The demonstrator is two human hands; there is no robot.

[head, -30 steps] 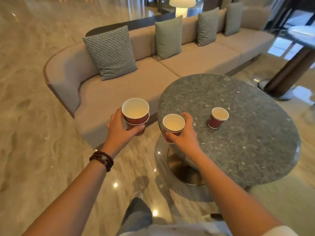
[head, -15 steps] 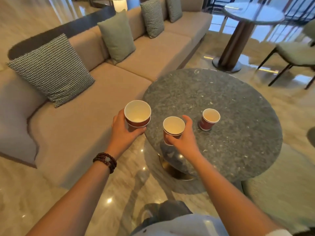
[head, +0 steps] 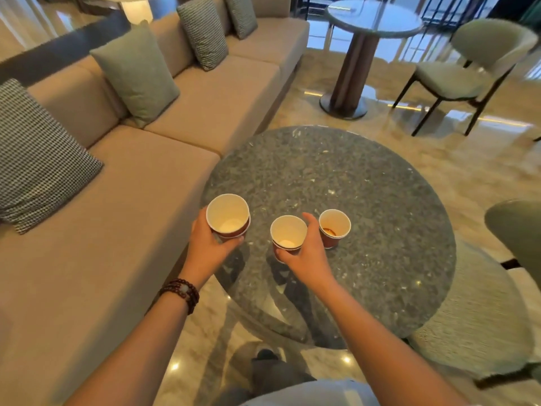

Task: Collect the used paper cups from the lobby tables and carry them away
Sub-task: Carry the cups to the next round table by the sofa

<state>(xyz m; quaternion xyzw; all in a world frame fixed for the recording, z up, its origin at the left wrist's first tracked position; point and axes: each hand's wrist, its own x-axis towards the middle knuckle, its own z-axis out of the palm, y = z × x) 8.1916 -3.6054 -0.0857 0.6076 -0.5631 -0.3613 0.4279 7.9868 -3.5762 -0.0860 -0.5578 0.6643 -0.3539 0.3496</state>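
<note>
Just below centre frame, the left grip [head: 209,247] curls round a nested stack of red paper cups [head: 227,218] at the round stone counter's [head: 366,200] left edge. The right grip [head: 304,253] wraps a single cup [head: 288,234]. To its right, close by the fingertips, a third cup [head: 334,228] stands upright on the counter.

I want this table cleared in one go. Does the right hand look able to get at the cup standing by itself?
Probably yes for reach: the lone cup stands just beyond the right hand, with nothing between. But that hand grips a second cup, so nesting may have to come first.
</note>
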